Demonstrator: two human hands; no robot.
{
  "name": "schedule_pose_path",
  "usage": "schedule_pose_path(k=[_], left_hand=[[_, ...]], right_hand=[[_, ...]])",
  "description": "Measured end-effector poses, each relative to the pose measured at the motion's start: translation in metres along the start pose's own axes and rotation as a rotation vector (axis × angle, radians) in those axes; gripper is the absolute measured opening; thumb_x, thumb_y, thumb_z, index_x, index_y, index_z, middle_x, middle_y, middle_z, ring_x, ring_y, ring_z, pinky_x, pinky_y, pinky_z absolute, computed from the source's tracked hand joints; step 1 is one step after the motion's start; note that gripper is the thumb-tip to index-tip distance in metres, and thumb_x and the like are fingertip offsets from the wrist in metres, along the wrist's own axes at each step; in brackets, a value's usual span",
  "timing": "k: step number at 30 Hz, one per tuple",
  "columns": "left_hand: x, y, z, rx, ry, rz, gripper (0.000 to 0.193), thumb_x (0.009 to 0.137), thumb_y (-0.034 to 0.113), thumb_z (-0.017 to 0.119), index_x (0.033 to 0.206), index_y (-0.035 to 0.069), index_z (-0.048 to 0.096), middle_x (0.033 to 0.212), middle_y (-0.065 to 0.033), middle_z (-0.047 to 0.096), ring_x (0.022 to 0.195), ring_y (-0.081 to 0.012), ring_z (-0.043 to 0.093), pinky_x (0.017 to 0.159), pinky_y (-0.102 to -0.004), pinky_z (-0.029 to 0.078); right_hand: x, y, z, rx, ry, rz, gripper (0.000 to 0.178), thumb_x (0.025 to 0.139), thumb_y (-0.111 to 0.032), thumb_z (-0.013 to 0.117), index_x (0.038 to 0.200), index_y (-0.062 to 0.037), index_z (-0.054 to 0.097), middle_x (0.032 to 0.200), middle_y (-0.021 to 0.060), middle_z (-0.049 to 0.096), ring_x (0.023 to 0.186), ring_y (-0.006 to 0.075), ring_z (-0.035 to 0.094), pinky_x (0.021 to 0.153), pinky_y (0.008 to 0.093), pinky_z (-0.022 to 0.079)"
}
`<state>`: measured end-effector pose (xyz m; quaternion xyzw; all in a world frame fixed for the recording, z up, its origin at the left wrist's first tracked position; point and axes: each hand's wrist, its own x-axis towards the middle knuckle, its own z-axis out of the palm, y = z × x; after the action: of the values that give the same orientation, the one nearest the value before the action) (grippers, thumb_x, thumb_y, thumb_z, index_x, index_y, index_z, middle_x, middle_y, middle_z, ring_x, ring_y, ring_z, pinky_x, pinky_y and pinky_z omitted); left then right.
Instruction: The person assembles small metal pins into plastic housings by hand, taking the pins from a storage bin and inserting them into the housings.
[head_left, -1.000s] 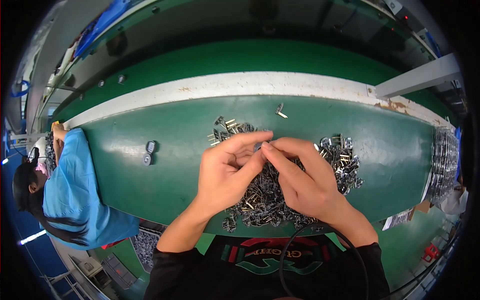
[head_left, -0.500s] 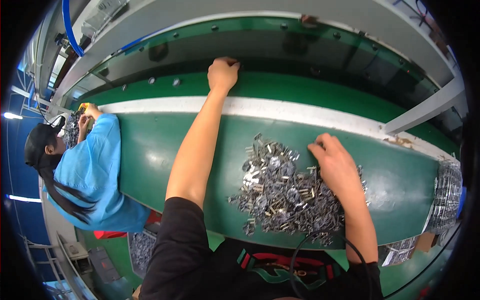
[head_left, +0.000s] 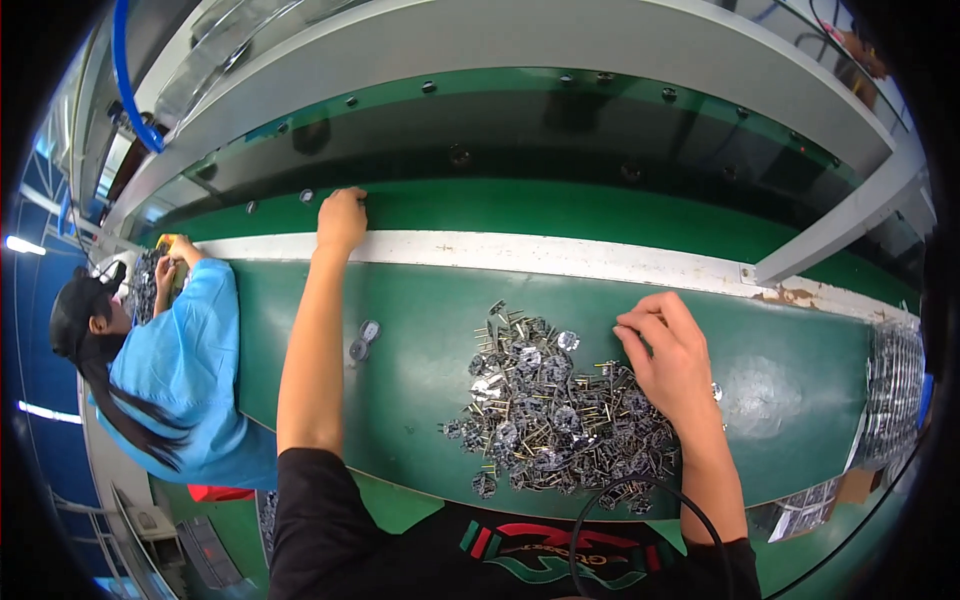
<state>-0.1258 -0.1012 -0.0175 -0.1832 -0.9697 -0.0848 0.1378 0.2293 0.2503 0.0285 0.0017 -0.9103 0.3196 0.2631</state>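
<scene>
My left hand [head_left: 343,220] reaches over the white ledge onto the green belt. Its fingers are curled closed; what they hold, if anything, is hidden. Left of it a small round metallic part [head_left: 306,196] lies on the belt, with another [head_left: 251,207] farther left. Beside my left forearm, two round parts [head_left: 370,330] lie close together on the green table. My right hand [head_left: 670,360] hovers at the right edge of a pile of small dark parts with metal prongs [head_left: 550,420]. Its thumb and forefinger are close together; nothing clear shows between them.
At the left, a person in a blue top [head_left: 180,360] works at the same bench. The white ledge [head_left: 450,248] divides table from belt; a grey post [head_left: 840,220] rises at the right. Stacked clear trays [head_left: 890,390] stand at the table's right end. A black cable [head_left: 585,515] hangs near my chest.
My left hand has moved left and nearer along the belt, to where a third round part lay. The view has tilted, and two round parts beside my left forearm now show.
</scene>
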Motion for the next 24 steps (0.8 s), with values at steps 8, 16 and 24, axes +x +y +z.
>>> schedule_pose_path(k=[8, 16, 24], left_hand=[[-0.132, 0.195, -0.073, -1.151, -0.308, -0.154, 0.039, 0.081, 0.0, 0.072, 0.12, -0.001, 0.068, 0.1, -0.0048, 0.058, 0.092, -0.0128, 0.063, 0.08, -0.028, 0.054], [-0.199, 0.247, -0.073, -1.401, -0.325, 0.143, 0.05, 0.077, -0.006, 0.078, 0.125, 0.001, 0.065, 0.099, -0.0078, 0.061, 0.087, -0.0148, 0.07, 0.074, -0.0256, 0.062], [-0.207, 0.26, -0.072, -1.503, -0.386, -0.025, 0.038, 0.075, -0.002, 0.083, 0.104, -0.003, 0.057, 0.092, -0.0107, 0.072, 0.083, -0.0153, 0.073, 0.07, -0.0265, 0.061]], right_hand=[[-0.008, 0.004, -0.004, 0.043, 0.017, -0.073, 0.017, 0.075, -0.001, 0.078, 0.09, -0.0031, 0.071, 0.082, 0.0077, 0.06, 0.073, 0.0241, 0.062, 0.061, 0.0357, 0.051], [-0.013, -0.019, 0.007, 0.277, 0.116, -0.063, 0.017, 0.078, 0.003, 0.076, 0.091, -0.0012, 0.068, 0.082, 0.0087, 0.065, 0.061, 0.0177, 0.062, 0.05, 0.0282, 0.048], [-0.02, -0.032, 0.012, 0.293, 0.1, 0.004, 0.016, 0.078, 0.003, 0.077, 0.084, 0.0, 0.063, 0.079, 0.0082, 0.065, 0.058, 0.0117, 0.062, 0.043, 0.0234, 0.046]])
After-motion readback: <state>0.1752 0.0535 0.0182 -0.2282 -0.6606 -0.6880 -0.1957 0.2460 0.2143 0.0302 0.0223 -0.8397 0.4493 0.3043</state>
